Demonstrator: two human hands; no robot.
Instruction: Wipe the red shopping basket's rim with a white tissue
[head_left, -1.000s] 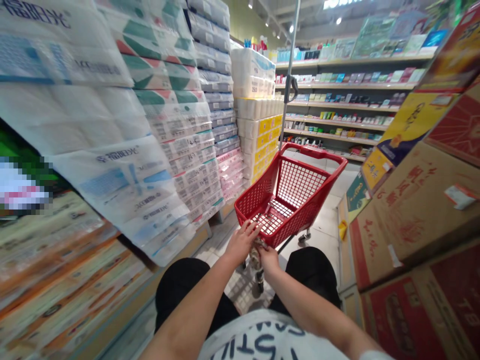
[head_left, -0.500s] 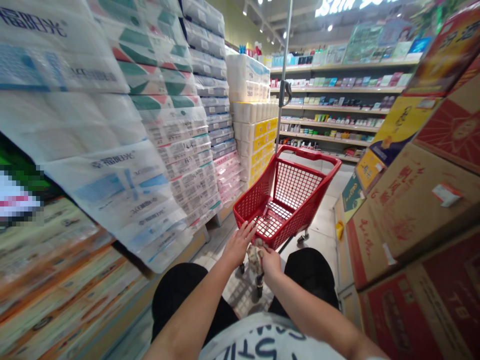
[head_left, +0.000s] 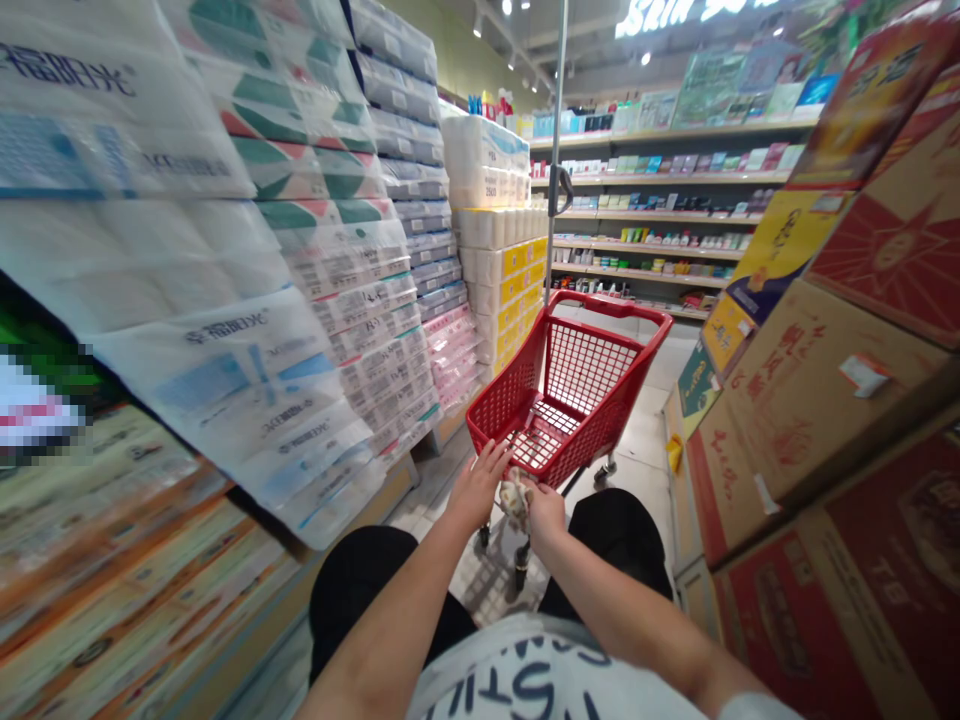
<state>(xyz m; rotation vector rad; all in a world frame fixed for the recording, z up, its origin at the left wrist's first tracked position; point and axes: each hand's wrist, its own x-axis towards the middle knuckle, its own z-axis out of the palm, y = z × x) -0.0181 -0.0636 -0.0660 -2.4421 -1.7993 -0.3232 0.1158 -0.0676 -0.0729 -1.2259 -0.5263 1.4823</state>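
A red plastic shopping cart [head_left: 592, 365] stands in front of me, its basket holding nothing that I can make out. My left hand [head_left: 480, 485] lies at the cart's near rim, fingers spread and stretched out. Just right of it, my right hand [head_left: 541, 508] is closed on a crumpled, patterned cloth [head_left: 514, 500], which hangs below the near edge of the basket. The cloth is close to the cart's front; whether it touches the plastic is too small to tell.
Tall stacks of wrapped paper packs [head_left: 292, 400] line the left side. Cardboard boxes [head_left: 817, 400] are piled on the right. A metal pole [head_left: 557, 110] rises behind the cart, and shelves of small goods [head_left: 667, 180] span the back.
The view has shifted slightly, so the pole, shelves and right-hand boxes appear a little further left. My right hand and the cloth have moved slightly; the left hand stays at the rim.
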